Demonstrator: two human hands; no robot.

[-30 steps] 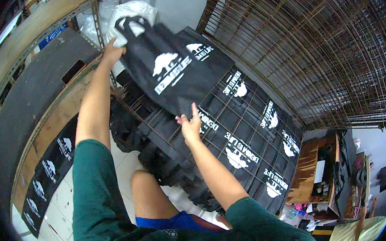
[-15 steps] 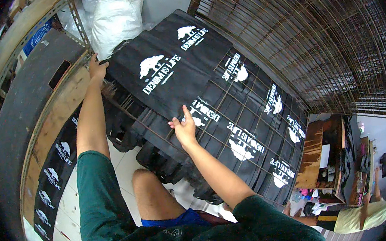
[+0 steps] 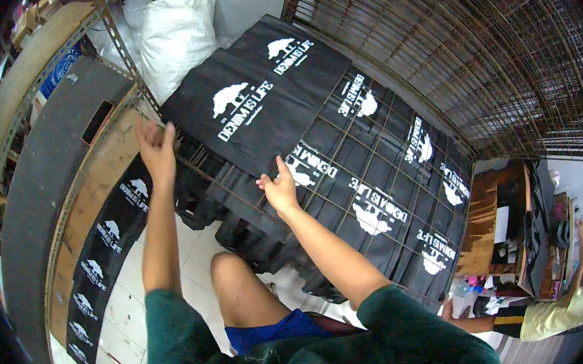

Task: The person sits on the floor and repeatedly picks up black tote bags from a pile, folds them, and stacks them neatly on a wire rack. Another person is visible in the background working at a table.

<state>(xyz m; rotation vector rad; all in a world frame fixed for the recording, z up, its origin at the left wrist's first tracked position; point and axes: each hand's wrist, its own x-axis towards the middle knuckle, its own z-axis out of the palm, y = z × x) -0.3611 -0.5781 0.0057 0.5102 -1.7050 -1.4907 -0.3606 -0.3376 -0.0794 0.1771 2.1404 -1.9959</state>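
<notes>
Two black printed fabric pieces, each with a white tree and lettering, lie flat at the far end of a wire rack. My right hand is at the near edge of these pieces, fingers stretched out and apart, nothing held. Off the rack's left side, my left hand is raised with its fingers spread and holds nothing. More black printed pieces show through the bars, on a level below. Dark cloth hangs out at the rack's near side.
A wooden table with a dark top stands at left, a phone on its edge and a printed black strip along its side. Wire racks tilt up at right. White sacks stand behind. Another person works at lower right.
My left hand has come away from the far left corner of the black fabric and moved nearer to me. My right hand stays almost in place. The view has shifted slightly.
</notes>
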